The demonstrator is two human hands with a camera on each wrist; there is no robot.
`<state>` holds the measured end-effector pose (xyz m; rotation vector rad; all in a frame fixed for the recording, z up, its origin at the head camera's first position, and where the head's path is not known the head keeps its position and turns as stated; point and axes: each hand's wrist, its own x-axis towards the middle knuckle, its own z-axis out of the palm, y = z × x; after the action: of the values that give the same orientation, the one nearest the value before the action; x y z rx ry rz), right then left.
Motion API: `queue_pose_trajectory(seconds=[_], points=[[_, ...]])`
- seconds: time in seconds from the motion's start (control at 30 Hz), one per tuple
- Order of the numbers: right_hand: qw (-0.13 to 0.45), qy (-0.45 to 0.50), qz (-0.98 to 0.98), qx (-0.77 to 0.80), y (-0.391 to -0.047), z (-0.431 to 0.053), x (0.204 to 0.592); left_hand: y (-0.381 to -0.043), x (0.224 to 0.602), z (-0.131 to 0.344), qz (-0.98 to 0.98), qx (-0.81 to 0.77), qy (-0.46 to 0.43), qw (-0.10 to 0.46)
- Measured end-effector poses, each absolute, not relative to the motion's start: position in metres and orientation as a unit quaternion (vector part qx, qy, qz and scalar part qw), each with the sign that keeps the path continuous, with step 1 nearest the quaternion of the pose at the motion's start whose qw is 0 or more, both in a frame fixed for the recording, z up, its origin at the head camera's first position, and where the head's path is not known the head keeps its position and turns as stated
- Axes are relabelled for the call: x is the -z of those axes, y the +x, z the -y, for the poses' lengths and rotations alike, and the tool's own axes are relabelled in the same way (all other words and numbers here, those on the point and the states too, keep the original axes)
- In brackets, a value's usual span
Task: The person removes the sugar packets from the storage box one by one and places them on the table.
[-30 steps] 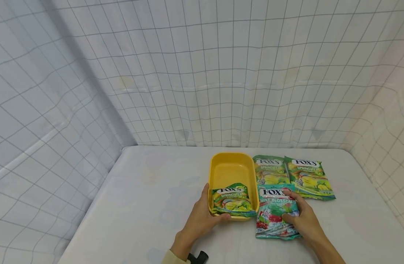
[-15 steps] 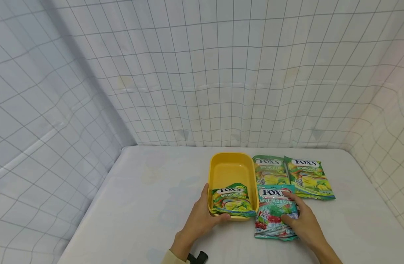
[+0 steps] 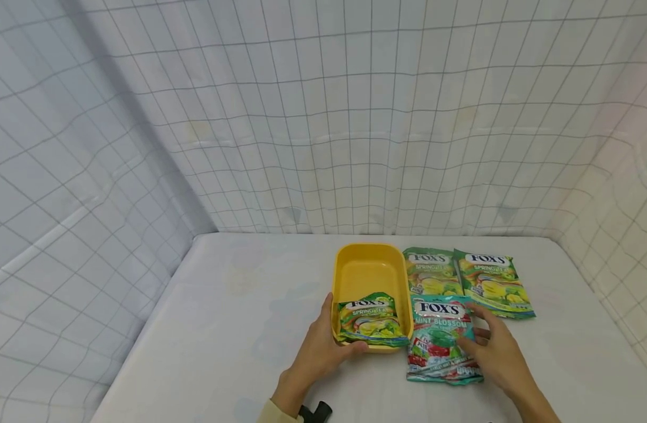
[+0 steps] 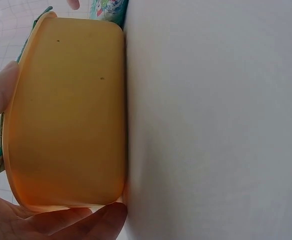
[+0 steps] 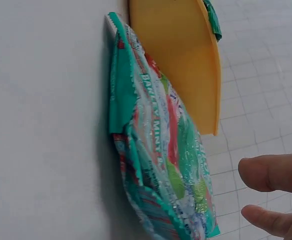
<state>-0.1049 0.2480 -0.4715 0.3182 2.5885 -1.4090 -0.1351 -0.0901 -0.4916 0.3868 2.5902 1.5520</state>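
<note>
My left hand (image 3: 319, 346) holds the near left corner of a yellow plastic tray (image 3: 369, 273). Its thumb lies along the front rim, and its fingers (image 4: 103, 222) wrap the side wall. A green Fox's Spring Tea candy bag (image 3: 371, 322) leans in the near end of that tray. Just right of the tray, a teal Fox's Mint Blossom candy bag (image 3: 441, 343) lies flat. My right hand (image 3: 495, 349) hovers at this teal bag's right edge. In the right wrist view, thumb and finger (image 5: 271, 172) are spread, with a gap to the bag (image 5: 161, 135).
Behind the teal bag lie two more Spring Tea bags, one (image 3: 431, 272) close to the tray and another (image 3: 495, 285) farther right. A white cloth covers the table (image 3: 238, 329). Grid-patterned sheets (image 3: 376, 117) wall in the back and sides.
My right hand has loosened from the teal candy bag and drawn slightly right, its fingers now spread off the bag's face. The left hand and tray stay put.
</note>
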Motion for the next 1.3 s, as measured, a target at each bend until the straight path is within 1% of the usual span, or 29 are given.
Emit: queue_pose_trajectory(seconds=[0.2,0.4,0.83,1.3], points=[[0.082,0.097,-0.867,0.482,-0.104,-0.247,0.461,-0.135,0.491,0.09,-0.85,-0.508,0.126,0.049],[0.062,0.083,-0.866,0.489,-0.103,-0.242,0.454,-0.135,0.49,0.09,-0.852,-0.506,0.123,0.049],[0.031,0.041,-0.843,0.535,-0.105,-0.231,0.447,-0.134,0.491,0.09,-0.86,-0.494,0.118,0.046],[0.028,0.015,-0.812,0.583,-0.111,-0.212,0.437,-0.135,0.492,0.089,-0.855,-0.503,0.119,0.047]])
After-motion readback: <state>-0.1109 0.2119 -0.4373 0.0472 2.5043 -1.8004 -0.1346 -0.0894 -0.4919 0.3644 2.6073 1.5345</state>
